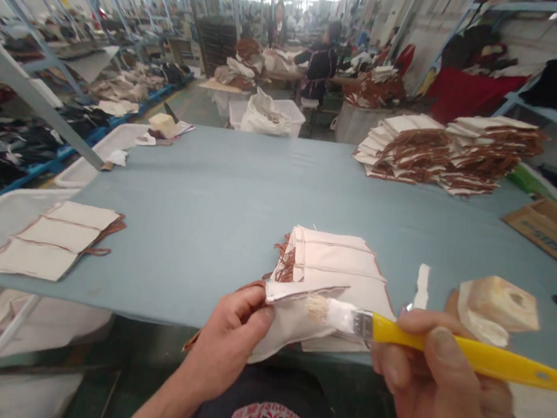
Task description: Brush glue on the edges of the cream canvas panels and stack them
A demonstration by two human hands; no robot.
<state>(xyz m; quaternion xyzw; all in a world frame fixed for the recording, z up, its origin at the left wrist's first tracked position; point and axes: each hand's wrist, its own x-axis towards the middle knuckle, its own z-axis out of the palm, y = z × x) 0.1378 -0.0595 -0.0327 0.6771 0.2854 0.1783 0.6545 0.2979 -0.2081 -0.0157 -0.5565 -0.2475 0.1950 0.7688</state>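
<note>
My left hand pinches the edge of a cream-coloured fabric panel with a brown backing at the front edge of the table. In my right hand is a paintbrush with a yellow handle. Its pale bristles, whitish near the metal band, rest against the panel near its raised flap; whether they press on it I cannot tell. Just behind lies a stack of similar cream panels, with brown strips showing on its left side.
The blue-grey table bears more panels at the left and tall piles at the back right. A cut-open plastic container, a white strip and a cardboard box are to the right. A person is farther back.
</note>
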